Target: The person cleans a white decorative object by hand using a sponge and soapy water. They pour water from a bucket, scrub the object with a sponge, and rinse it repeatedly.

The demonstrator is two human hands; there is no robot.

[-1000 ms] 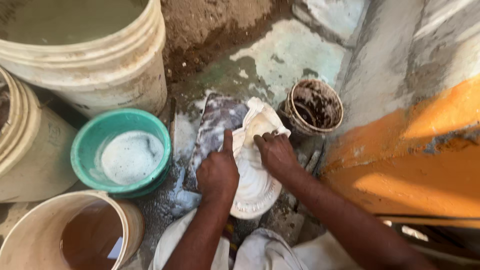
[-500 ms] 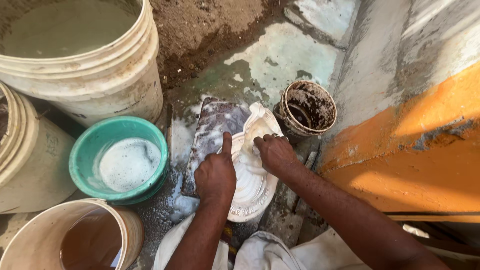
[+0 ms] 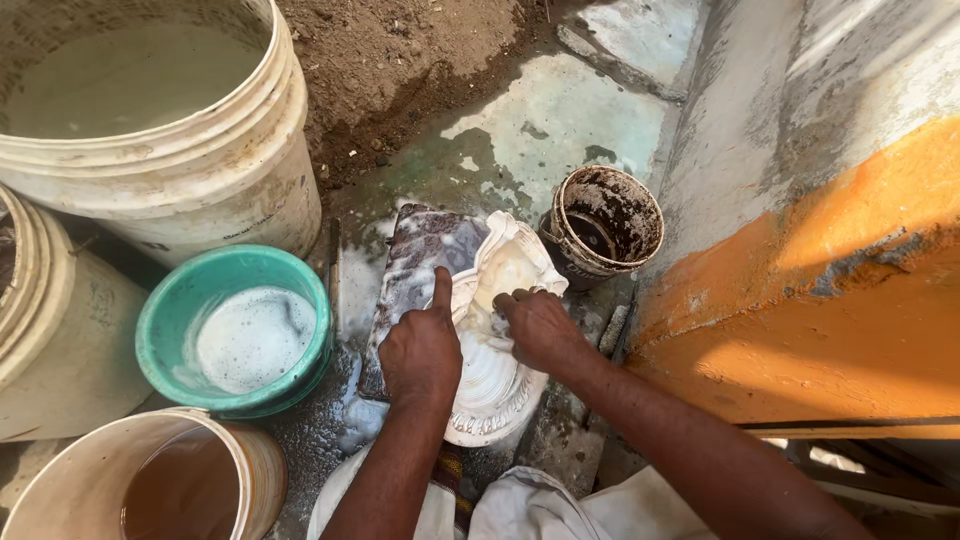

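A wet white cloth (image 3: 497, 372) lies bunched on a dark stone slab (image 3: 420, 262) on the ground. My left hand (image 3: 422, 350) presses on the cloth's left side, fingers curled and the index finger pointing out along the slab. My right hand (image 3: 540, 328) grips a fold of the same cloth from the right, knuckles up. Both hands are close together over the cloth.
A teal basin (image 3: 160, 330) of soapy foam sits left of the slab. A big white bucket (image 3: 220, 190) of murky water stands behind it, two more buckets (image 3: 60, 340) at the left, one (image 3: 250, 470) holding brown water. A dirty small pot (image 3: 606, 220) stands by the orange wall (image 3: 850, 310).
My hands have slid slightly down the cloth toward me and pressed it flatter on the slab. The left index finger now points out straight.
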